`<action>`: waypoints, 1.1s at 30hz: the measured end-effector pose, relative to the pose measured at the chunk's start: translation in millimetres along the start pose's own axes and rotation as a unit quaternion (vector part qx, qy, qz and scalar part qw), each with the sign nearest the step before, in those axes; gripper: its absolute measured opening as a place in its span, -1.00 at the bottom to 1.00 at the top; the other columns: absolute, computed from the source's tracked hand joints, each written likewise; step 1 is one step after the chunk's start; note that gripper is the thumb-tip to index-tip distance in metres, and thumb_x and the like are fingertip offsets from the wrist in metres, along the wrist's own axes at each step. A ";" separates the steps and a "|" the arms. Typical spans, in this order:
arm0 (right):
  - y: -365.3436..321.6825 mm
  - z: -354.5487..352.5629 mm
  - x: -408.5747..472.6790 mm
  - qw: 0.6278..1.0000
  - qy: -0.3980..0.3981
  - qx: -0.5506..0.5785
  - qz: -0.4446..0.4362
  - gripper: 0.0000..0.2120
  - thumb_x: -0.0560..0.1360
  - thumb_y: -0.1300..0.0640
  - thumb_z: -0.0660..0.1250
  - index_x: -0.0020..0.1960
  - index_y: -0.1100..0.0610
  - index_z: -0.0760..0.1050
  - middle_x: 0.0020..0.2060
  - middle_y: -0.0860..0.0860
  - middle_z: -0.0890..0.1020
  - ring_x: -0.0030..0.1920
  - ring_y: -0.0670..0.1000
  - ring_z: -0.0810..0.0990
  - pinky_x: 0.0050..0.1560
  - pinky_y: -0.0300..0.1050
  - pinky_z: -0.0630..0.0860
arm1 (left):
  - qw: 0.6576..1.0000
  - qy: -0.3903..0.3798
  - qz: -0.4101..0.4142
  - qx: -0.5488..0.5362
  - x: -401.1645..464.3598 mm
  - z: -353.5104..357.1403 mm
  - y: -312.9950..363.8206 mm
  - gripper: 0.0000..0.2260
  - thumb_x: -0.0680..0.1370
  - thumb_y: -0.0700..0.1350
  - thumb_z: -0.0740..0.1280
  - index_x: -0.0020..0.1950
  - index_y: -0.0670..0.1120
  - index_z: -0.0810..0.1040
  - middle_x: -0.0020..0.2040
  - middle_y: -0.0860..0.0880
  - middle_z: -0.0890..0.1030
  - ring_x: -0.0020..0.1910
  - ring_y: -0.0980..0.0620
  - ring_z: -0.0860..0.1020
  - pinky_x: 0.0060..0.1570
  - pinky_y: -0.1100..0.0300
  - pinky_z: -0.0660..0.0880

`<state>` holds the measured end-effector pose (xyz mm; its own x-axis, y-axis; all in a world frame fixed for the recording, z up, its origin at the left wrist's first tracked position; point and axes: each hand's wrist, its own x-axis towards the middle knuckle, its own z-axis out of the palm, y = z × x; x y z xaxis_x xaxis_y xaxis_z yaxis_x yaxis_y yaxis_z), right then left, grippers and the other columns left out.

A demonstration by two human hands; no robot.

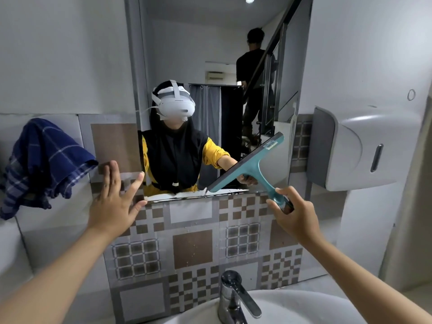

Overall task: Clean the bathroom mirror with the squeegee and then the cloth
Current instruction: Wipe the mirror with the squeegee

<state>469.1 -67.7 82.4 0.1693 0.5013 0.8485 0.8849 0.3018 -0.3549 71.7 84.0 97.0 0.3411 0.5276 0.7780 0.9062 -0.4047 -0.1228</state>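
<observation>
Squeegee (251, 164): teal, against the mirror's lower right; blade's long axis diagonal, low end at the bottom edge, high end up-right; handle pointing down-right.
Right hand (295, 215): fingers wrapped closed around the handle's end.
Left hand (116, 202): fingers spread wide, palm flat on the tiled wall (194, 244) beside the mirror (210, 54), holding nothing.
Cloth (43, 164): blue checked, hanging at far left, well apart from the squeegee.
Tap (233, 298): below, over the basin (304, 309).
</observation>
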 end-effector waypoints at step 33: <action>-158.4 88.5 -34.2 0.726 0.189 0.402 0.525 -0.77 0.51 0.02 0.39 0.01 0.09 0.38 -0.27 0.14 0.52 -0.50 -0.03 0.37 -0.62 -0.24 0.34 | 0.999 -0.007 0.003 -0.042 0.7 2.0 -1.5 -0.36 0.47 0.06 0.34 0.48 0.01 0.16 0.50 -0.36 -0.10 0.46 -0.36 -0.11 0.18 -0.36 0.35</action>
<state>284.7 -60.9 74.8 0.8092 0.5843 -0.0617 -0.3310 0.3666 -0.8695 71.1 86.5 96.5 0.3510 0.5350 0.7685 0.8797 -0.4695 -0.0749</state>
